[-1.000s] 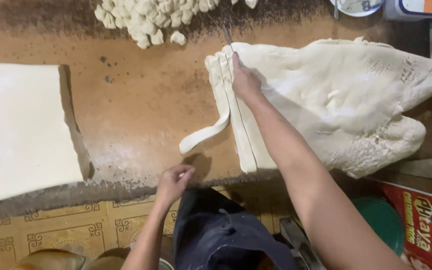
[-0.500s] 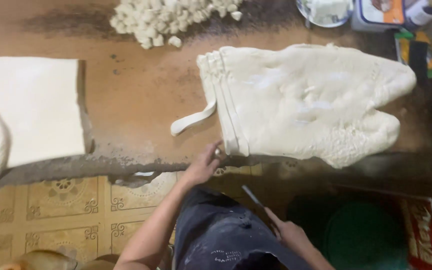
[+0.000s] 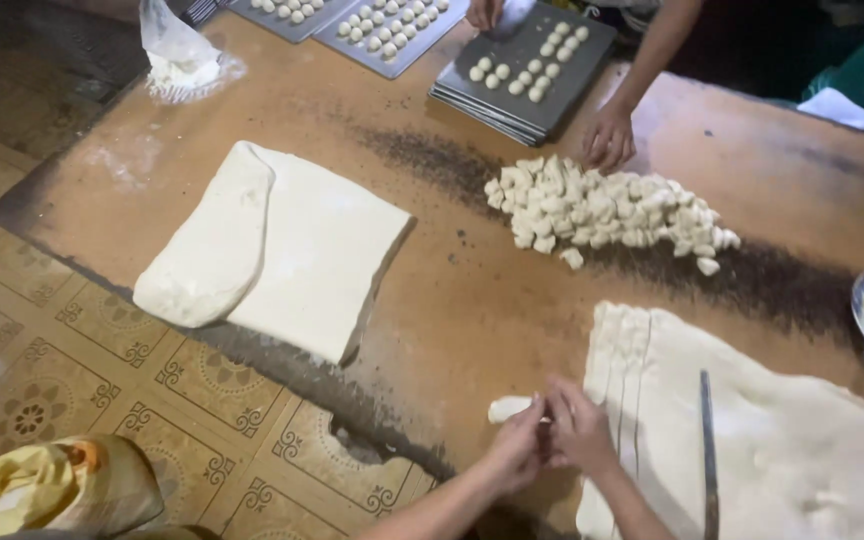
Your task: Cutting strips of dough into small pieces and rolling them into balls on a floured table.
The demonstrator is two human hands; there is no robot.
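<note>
Both hands pinched together on the dough strip [image 3: 509, 408] at the table's near edge: left hand [image 3: 520, 447], right hand [image 3: 580, 428]. Support its free end, probably soft.

Right edge of the rolled dough sheet [image 3: 802, 450] and knife [image 3: 708, 455] tip out of frame, co-worker's hand [image 3: 608, 140] above the forearm too.

Left hand [image 3: 519, 440] and right hand [image 3: 580, 425] pinch a dough strip [image 3: 509, 408] beside the scored dough sheet [image 3: 802, 450].
</note>
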